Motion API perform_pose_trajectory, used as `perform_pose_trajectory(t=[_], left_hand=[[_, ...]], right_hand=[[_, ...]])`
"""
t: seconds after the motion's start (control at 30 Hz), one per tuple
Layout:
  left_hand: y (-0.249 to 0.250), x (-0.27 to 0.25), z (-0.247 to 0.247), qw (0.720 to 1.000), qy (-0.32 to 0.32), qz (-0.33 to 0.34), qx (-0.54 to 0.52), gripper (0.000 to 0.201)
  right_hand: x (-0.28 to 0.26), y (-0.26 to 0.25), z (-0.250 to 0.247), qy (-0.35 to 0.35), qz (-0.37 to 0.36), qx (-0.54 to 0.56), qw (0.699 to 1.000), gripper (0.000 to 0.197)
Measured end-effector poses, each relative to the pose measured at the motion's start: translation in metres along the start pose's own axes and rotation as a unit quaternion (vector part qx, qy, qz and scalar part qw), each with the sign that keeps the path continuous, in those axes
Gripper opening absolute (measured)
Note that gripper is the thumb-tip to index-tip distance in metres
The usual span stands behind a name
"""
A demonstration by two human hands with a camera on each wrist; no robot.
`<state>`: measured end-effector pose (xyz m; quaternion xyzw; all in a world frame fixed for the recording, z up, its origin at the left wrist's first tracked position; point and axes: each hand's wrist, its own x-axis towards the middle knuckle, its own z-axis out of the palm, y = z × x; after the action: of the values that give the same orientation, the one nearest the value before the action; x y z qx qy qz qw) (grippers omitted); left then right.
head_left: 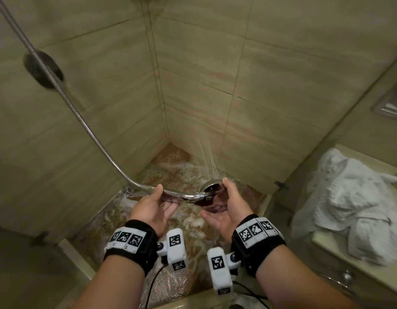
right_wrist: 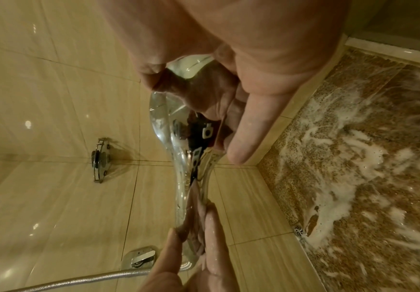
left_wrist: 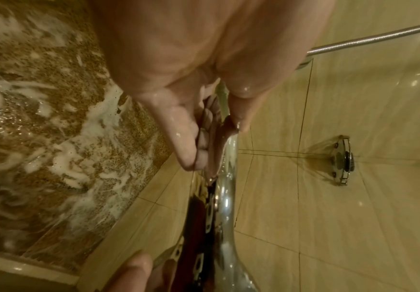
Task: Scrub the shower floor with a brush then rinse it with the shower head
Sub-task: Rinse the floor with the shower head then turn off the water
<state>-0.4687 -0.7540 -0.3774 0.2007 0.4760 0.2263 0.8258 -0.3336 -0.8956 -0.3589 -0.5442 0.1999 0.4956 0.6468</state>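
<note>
Both hands reach forward palms-up, left hand (head_left: 153,205) thumb raised, right hand (head_left: 227,204) fingers loosely cupped.

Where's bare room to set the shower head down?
Free: the wet, foamy floor between the corner and the drain, and the near strip by the curb. Crowded: the counter at right holds towels. Left hand and right hand hold the shower head.

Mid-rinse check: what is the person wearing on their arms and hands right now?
Both forearms are bare, with no sleeves or gloves. The left hand and right hand each have a black fabric wristband carrying white square-patterned marker tags. A white boxy wrist camera with similar tags is mounted inside each wrist, trailing a thin black cable.
</note>
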Motion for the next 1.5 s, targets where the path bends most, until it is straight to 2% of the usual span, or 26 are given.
perform_pose_trajectory(t=[0.37, 0.43, 0.6, 0.87, 1.27, 1.5], left_hand=[[-0.009, 0.009, 0.012, 1.000, 0.013, -0.005, 0.004, 0.020], [-0.007, 0.006, 0.011, 1.000, 0.014, -0.002, -0.003, 0.020], [0.001, 0.002, 0.002, 1.000, 0.021, 0.009, -0.005, 0.022], [0.005, -0.008, -0.011, 0.999, 0.033, 0.013, -0.009, 0.016], [-0.024, 0.002, 0.001, 0.999, 0.005, -0.020, 0.040, 0.037], [-0.043, 0.002, 0.016, 0.996, -0.029, -0.030, 0.076, 0.019]], right_hand=[[-0.002, -0.008, -0.009, -0.001, -0.003, 0.001, 1.000, 0.068], [-0.001, -0.007, -0.008, -0.003, -0.002, -0.005, 1.000, 0.070], [-0.003, -0.002, 0.002, -0.013, -0.007, -0.014, 1.000, 0.062], [-0.006, 0.018, 0.008, -0.013, 0.005, -0.004, 1.000, 0.067], [-0.017, 0.030, -0.020, 0.023, -0.012, 0.064, 0.998, 0.059], [-0.023, 0.033, -0.040, 0.044, -0.017, 0.101, 0.994, 0.058]])
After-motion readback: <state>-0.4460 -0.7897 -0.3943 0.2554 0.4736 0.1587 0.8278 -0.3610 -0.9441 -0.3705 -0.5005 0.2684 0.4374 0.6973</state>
